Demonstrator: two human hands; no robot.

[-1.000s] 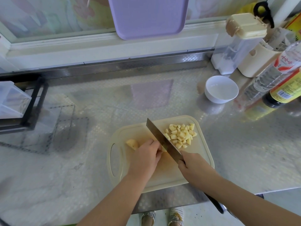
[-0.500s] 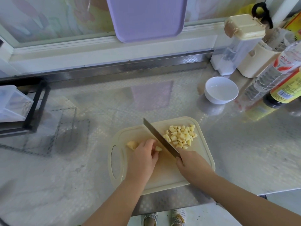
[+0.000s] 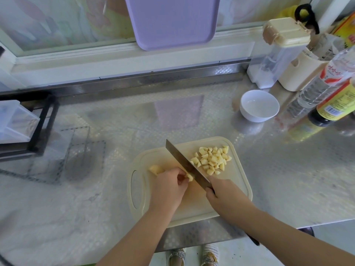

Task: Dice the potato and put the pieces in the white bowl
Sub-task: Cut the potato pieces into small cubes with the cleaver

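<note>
Pinching a small pale potato piece (image 3: 189,177) in my left hand (image 3: 169,189), I grip the knife (image 3: 187,165) with my right hand (image 3: 223,192), its flat blade just beside that piece. Chunky yellow dice (image 3: 212,159) heap on the cream plastic cutting board (image 3: 192,206); the round white bowl (image 3: 259,105) sits apart on the shiny patterned steel counter (image 3: 288,179). Since a second ago, the blade has shifted left.

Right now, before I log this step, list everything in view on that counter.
cutting board: 1, cream, front centre
diced potato: 1 pile, yellow, board's far right
potato chunk: 1, yellow, board's left
knife: 1, steel, across board
white bowl: 1, empty, beyond board, right
bottles: 2, clear and dark, right edge
purple tray: 1, against window
left hand: pinching a potato piece
right hand: gripping knife
</note>
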